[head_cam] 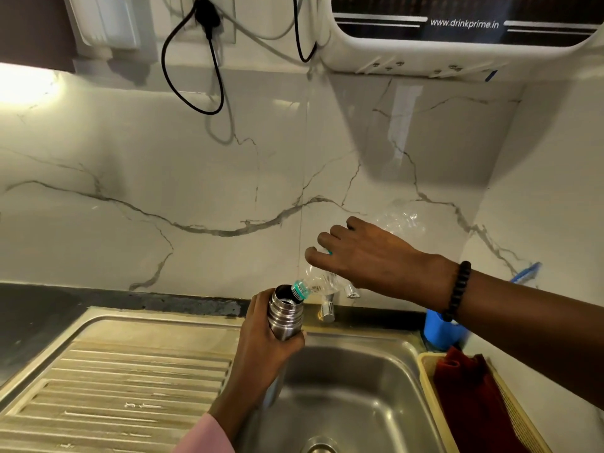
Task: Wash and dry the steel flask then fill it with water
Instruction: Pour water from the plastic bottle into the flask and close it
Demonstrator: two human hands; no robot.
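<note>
My left hand [261,335] grips the steel flask [285,313] upright over the sink basin [353,387], its open mouth facing up. My right hand [362,256] holds a clear plastic bottle [398,220] tilted down to the left, fingers curled over its body. The bottle's teal-ringed neck [298,291] touches the flask's mouth. The bottle's base points up toward the wall. I cannot see whether water is flowing.
A chrome tap [328,308] stands behind the basin. The ribbed drainboard [130,380] lies to the left. A blue holder [439,331] and a yellow basket [428,380] with a red cloth [470,407] sit at the right. A water purifier [457,34] hangs above.
</note>
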